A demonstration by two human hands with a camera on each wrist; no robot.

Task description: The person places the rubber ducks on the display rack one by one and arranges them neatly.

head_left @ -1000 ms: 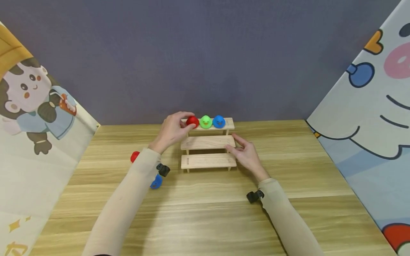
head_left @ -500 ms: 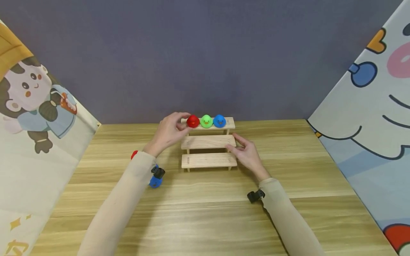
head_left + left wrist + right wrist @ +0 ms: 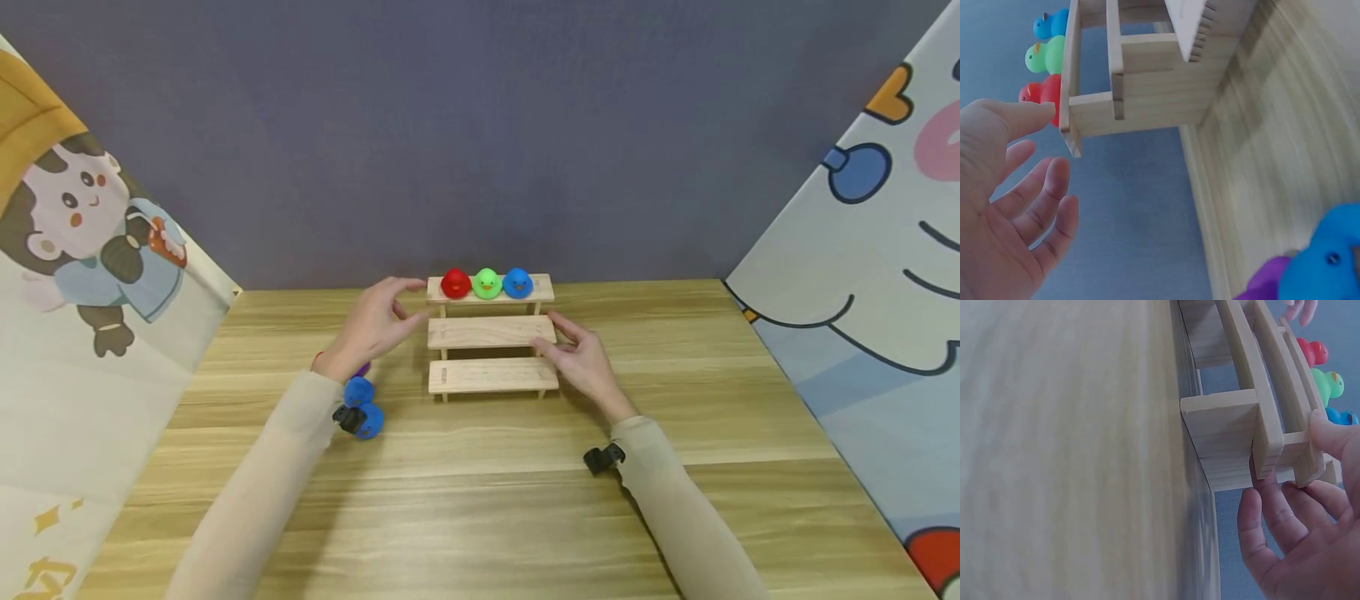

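A three-step wooden display rack stands against the back wall. Its top step carries a red toy duck, a green toy duck and a blue toy duck, side by side. Just left of the red duck is my left hand, fingers apart and holding nothing. My right hand grips the right end of the middle step. In the right wrist view its thumb lies on top and the fingers reach beneath the boards.
Left of the rack on the wooden table are two blue ducks and a purple toy, partly covered by my left wrist. A bit of red shows behind that wrist. A grey wall closes the back, with cartoon-printed panels at both sides.
My left hand has let go of the red duck and drawn back to the left. That duck stays on the top step. The right hand keeps its place on the rack.
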